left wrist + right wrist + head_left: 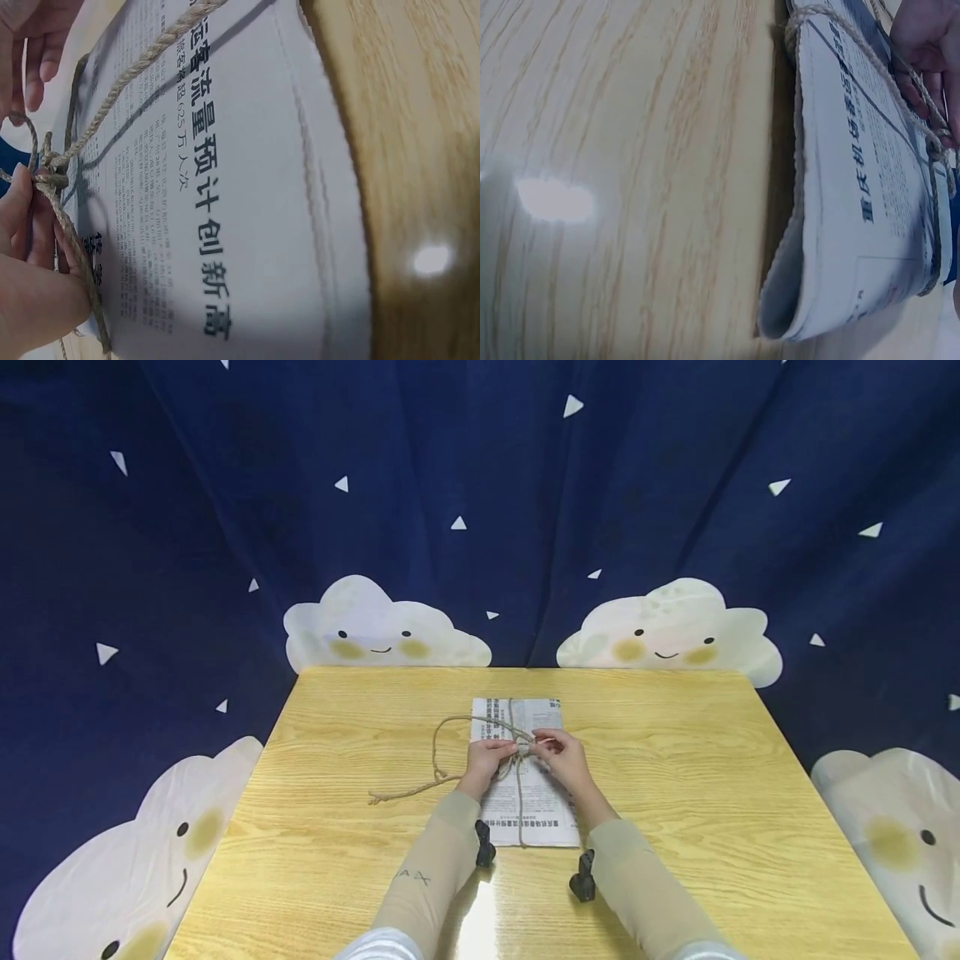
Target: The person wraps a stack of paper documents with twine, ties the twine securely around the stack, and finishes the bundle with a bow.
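A flat folded newspaper bundle (551, 814) lies on the table, with brown twine (520, 806) wrapped round it lengthwise and crosswise. The strands meet in a knot (54, 166) on its top. My left hand (486, 763) pinches the twine beside this knot between thumb and forefinger. From the right, my right hand (566, 763) pinches a looped strand at the knot; its thumb is hidden in the left wrist view. A loose length of twine (433, 739) arcs out to the left and ends in a frayed tip on the wood.
The wooden table (675, 760) extends to both sides of the bundle. Behind it hangs a dark blue curtain (480, 460) printed with white triangles and smiling clouds. Each wrist carries a black camera mount (582, 877).
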### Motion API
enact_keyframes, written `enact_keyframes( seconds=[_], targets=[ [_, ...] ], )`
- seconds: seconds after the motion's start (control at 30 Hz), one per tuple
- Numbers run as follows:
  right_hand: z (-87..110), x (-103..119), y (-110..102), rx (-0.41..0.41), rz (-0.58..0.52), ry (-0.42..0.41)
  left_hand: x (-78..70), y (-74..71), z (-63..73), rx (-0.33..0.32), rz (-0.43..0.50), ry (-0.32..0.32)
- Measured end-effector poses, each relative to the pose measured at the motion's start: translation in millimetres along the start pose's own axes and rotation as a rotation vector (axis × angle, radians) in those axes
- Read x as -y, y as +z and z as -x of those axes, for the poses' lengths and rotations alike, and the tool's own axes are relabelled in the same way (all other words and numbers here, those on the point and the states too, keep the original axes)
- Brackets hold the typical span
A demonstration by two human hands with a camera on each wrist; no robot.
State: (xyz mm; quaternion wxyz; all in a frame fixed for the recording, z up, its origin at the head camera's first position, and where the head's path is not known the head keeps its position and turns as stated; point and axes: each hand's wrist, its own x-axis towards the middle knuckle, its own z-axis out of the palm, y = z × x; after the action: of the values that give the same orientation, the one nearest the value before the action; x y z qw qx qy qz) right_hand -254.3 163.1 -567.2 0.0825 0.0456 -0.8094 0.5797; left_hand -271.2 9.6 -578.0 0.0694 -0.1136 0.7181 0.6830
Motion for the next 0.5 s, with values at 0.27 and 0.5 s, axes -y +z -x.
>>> enact_keyframes(
  seconds=[0.27,0.5],
  targets=[
    [-2.9,0.2,3.0,-0.042,-0.059,0.11,-1.8,-0.3,2.2,0.027,-0.009,0.004],
    [-3.3,-2.3,3.3,-0.116,-0.256,0.283,-1.2,-0.4,4.7,0.012,-0.087,0.05]
  ],
)
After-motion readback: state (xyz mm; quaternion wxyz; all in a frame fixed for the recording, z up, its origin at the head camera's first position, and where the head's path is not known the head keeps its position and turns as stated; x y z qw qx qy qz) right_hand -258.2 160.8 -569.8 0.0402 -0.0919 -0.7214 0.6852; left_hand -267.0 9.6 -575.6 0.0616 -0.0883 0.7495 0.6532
